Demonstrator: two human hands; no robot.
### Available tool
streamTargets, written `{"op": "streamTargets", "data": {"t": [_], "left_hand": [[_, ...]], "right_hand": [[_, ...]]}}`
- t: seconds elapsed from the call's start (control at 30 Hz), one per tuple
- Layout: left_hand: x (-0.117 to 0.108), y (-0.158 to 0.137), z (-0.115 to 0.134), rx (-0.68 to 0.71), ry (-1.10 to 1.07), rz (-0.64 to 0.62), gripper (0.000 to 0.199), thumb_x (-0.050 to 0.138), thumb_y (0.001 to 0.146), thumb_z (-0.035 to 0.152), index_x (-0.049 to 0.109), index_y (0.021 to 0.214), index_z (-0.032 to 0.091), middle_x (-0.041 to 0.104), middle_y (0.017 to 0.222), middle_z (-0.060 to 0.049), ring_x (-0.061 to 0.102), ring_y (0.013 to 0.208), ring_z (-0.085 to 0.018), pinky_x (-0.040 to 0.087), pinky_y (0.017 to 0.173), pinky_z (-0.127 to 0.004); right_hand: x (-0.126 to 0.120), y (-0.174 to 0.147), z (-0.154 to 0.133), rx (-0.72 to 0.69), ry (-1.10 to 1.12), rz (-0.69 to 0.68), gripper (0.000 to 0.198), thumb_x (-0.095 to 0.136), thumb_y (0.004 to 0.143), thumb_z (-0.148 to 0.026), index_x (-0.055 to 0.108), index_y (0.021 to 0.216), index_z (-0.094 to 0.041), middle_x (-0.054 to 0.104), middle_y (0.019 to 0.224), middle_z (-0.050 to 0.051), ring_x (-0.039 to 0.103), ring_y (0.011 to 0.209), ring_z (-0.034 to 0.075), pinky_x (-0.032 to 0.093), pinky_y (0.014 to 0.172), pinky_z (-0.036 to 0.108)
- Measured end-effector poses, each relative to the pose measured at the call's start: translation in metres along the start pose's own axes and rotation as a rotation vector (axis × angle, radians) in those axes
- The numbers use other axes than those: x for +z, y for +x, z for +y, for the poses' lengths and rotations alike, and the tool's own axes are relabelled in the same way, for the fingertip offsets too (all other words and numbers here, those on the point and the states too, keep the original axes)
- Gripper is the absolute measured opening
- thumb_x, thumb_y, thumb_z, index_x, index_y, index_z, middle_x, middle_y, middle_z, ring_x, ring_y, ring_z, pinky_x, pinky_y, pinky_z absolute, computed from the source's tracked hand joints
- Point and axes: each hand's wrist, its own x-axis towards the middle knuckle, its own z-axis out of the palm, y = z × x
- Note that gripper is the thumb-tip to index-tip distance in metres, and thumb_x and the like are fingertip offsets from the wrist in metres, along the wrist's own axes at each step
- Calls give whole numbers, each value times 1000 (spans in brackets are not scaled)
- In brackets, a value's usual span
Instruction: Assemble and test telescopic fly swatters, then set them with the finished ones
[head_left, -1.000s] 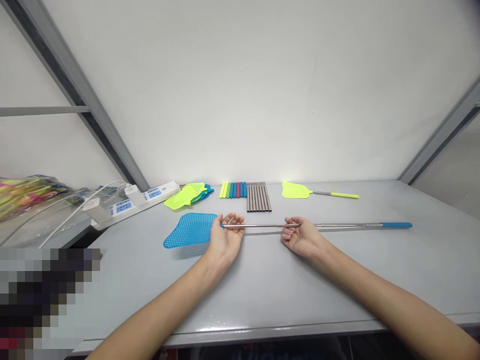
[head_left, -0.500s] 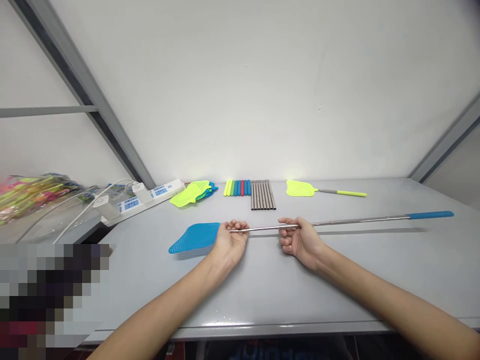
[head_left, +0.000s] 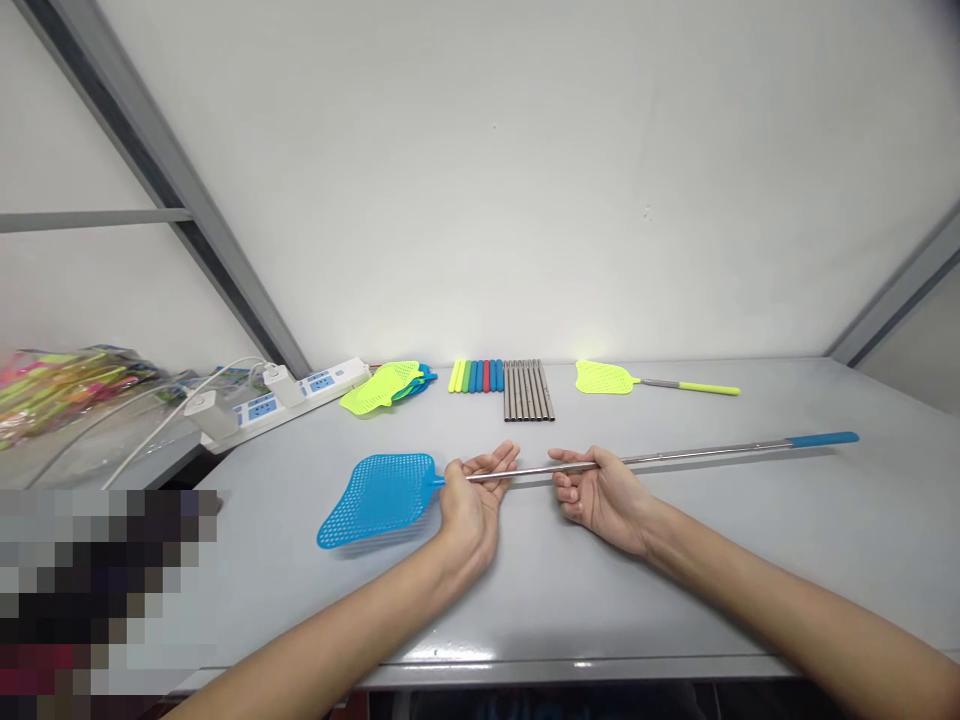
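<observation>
Currently L hand [head_left: 469,515] pinches the blue flyswatter [head_left: 534,471] just beside its mesh head [head_left: 379,498], thumb on top, fingers stretched out under the metal rod [head_left: 705,453], & R hand [head_left: 607,500] grips the rod farther along btwn thumb & fingers, lower ones curled. Swatter's held crosswise over the grey table [head_left: 562,620], head to L, blue handle [head_left: 825,439] to R. Behind it, near the wall [head_left: 480,200]: flat yellow-green & blue heads [head_left: 379,390], row of colored grips [head_left: 473,376], metal tubes [head_left: 528,392], + a yellow-green swatter [head_left: 604,378].
</observation>
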Motion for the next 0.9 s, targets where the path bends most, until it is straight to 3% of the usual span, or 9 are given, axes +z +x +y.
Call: {"op": "streamTargets", "data": {"t": [0.53,0.9], "left_hand": [[6,-5,-19,53,8,-127,34,33,74,23,40,42,17,67,63,-13,64,74,-22,41,80,-37],[17,3,-25,-70,45,-123,38,32,78,26,40,42,17,65,57,-10,63,68,-23,41,77,-40]], "right_hand": [[-5,4,4,-42,72,22,13,35,70,-15,48,72,-15,43,49,0,39,44,11,34,46,23],[1,9,8,-62,130,36,19,34,76,-22,48,65,-17,43,47,0,38,44,11,34,50,25]]}}
